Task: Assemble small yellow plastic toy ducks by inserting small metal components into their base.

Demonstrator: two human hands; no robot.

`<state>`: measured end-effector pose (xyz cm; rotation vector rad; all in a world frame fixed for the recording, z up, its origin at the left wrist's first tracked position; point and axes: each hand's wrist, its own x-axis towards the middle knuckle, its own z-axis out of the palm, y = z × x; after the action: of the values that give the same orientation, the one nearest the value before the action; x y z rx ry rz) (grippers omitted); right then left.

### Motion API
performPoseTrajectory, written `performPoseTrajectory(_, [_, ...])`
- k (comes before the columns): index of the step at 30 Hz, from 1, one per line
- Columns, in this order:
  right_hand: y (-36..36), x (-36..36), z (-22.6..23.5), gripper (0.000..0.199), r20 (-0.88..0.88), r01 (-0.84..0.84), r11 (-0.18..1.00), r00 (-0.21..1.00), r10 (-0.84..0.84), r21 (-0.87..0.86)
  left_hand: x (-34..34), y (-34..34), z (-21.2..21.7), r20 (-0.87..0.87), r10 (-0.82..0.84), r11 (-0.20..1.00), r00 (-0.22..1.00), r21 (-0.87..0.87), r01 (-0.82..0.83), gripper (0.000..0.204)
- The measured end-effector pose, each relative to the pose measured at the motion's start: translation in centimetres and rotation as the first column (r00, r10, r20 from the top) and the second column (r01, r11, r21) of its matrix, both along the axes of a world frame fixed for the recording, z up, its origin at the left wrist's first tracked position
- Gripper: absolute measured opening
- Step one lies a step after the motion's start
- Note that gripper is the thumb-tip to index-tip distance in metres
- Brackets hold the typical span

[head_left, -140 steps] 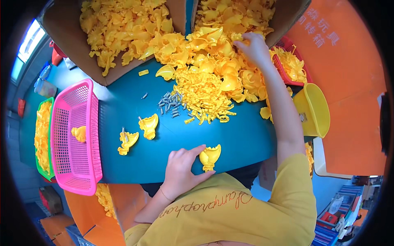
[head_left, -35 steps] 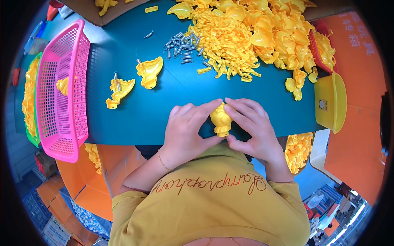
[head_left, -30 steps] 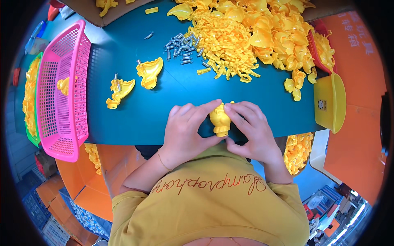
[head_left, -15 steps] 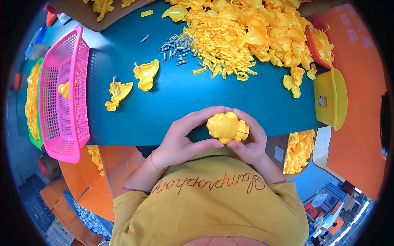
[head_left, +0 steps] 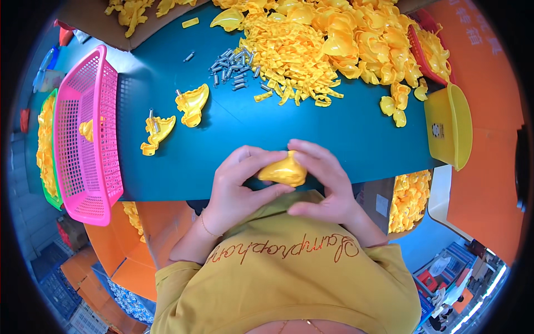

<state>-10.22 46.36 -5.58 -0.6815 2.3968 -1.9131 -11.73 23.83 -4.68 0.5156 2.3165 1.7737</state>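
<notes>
Your left hand (head_left: pixel 236 177) grips a rounded, glossy yellow plastic piece (head_left: pixel 286 172); your right hand (head_left: pixel 332 181), thumb spread away, touches its upper side.

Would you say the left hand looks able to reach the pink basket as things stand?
Probably yes: tabletop lies between the left hand and the pink basket, with shell pieces farther back, though that hand holds a yellow figure.
</notes>
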Motion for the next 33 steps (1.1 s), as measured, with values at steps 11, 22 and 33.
performPoseTrajectory(11, [-1.7, 0.4, -1.6, 0.018, -0.056, 0.104, 0.985, 0.992, -0.113, -0.135, 0.5, 0.8, -1.3, -0.205, 0.089, 0.995, 0.975, 0.070, -0.076, 0.035])
performPoseTrajectory(22, [-0.4, 0.2, -1.1, 0.039, 0.072, 0.021, 0.994, 0.997, -0.014, -0.104, 0.6, 0.9, -1.8, -0.022, 0.094, 0.983, 0.995, 0.159, -0.089, 0.035])
performPoseTrajectory(33, [-0.6, 1.3, -0.2, 0.067, 0.379, 0.153, 0.975, 0.921, -0.083, -0.158, -0.4, 1.3, 0.9, -0.121, -0.096, 0.994, 0.988, -0.061, 0.089, 0.075])
